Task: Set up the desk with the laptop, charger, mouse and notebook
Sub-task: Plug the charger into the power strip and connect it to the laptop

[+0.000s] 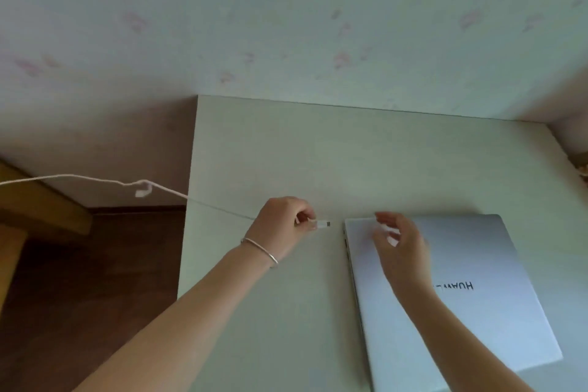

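**Charger plug held just beside the closed laptop**

A white charger cable [95, 180] is running in from the left edge, hanging over the dark floor [95, 264] and crossing onto the pale surface [270, 153]. The left hand [283, 226], wearing a thin bracelet [259, 250], is pinching the cable's plug [323, 224] between curled fingers, its tip pointing at the laptop's left edge and sitting just short of it. The silver laptop [477, 312] is lying closed on the surface, toward the right. The right hand [401, 248] is hovering over the laptop's far left corner, fingers loosely spread and holding nothing.
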Motion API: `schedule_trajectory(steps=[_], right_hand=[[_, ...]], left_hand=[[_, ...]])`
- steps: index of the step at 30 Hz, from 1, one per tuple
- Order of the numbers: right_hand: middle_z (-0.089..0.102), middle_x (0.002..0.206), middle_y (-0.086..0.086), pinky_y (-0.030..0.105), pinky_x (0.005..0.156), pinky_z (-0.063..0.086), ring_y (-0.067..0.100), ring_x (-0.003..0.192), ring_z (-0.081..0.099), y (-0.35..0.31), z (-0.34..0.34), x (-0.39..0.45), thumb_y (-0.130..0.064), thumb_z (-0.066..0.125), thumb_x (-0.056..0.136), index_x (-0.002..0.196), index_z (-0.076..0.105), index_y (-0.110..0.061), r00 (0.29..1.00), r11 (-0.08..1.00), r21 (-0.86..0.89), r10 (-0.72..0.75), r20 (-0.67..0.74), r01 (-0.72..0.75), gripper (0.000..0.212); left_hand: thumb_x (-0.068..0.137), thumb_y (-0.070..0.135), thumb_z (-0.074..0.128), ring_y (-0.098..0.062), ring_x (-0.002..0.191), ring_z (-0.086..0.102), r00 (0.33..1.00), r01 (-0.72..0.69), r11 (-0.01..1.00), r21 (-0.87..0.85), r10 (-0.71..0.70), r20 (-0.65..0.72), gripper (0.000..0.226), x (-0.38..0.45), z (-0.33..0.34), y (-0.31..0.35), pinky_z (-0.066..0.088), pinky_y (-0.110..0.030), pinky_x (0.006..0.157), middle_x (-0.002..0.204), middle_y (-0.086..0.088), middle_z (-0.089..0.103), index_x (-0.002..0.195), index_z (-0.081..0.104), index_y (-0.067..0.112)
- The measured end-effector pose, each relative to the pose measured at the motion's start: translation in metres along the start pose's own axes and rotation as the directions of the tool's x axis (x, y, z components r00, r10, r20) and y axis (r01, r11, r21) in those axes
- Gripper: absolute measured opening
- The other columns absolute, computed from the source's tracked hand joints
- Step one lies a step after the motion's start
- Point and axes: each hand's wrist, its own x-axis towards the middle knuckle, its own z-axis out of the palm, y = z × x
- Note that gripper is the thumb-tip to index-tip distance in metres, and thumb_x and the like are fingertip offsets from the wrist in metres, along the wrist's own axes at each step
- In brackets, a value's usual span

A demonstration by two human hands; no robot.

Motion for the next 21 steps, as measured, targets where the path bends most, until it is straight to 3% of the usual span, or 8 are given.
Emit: schedule_trajectory(steps=[3, 7, 13, 21], right_hand=[[0.062, 0.103, -0.005, 0.018, 0.082, 0.036, 0.016, 0.100, 0.054, 0.011, 0.002, 0.009, -0.010, 0.064, 0.083, 0.107, 0.065, -0.017, 0.976, 0.959, -0.183, -0.212, 0.048, 0.217, 0.025], [0.062, 0.108, -0.004, 0.008, 0.089, 0.034, 0.012, 0.104, 0.053, 0.020, 0.009, 0.012, -0.020, 0.054, 0.085, 0.110, 0.065, -0.014, 0.926, 0.897, -0.236, -0.348, 0.148, 0.375, 0.028], [0.061, 0.111, -0.005, 0.010, 0.094, 0.033, 0.013, 0.106, 0.052, 0.025, 0.017, 0.006, -0.014, 0.054, 0.085, 0.113, 0.064, -0.010, 0.907, 0.882, -0.213, -0.396, 0.146, 0.419, 0.030], [0.060, 0.115, 0.000, 0.016, 0.094, 0.036, 0.016, 0.109, 0.051, 0.030, 0.021, 0.004, -0.021, 0.050, 0.087, 0.117, 0.062, -0.010, 0.901, 0.880, -0.197, -0.414, 0.131, 0.432, 0.034]], left_hand=[[0.074, 0.015, 0.075, -0.016, 0.064, 0.056, 0.995, -0.098, 0.995, 0.014, 0.098, -0.014, 0.007, 0.002, 0.012, -0.011, 0.045, -0.029, 0.065, 0.074, -0.005, 0.067, 0.077, 0.070, 0.010], [0.074, 0.012, 0.072, -0.026, 0.067, 0.058, 0.975, -0.216, 0.975, 0.047, 0.218, -0.038, 0.005, 0.003, 0.026, -0.016, 0.049, -0.036, 0.064, 0.071, -0.006, 0.063, 0.071, 0.067, 0.010], [0.069, 0.019, 0.066, -0.026, 0.067, 0.052, 0.934, -0.260, 0.954, 0.147, 0.287, -0.211, 0.012, -0.007, 0.048, -0.017, 0.042, -0.034, 0.059, 0.059, 0.001, 0.055, 0.059, 0.059, 0.018], [0.071, 0.020, 0.066, -0.028, 0.069, 0.055, 0.948, -0.200, 0.961, 0.191, 0.240, -0.211, 0.010, -0.006, 0.057, -0.014, 0.040, -0.036, 0.062, 0.069, -0.004, 0.055, 0.063, 0.062, 0.015]])
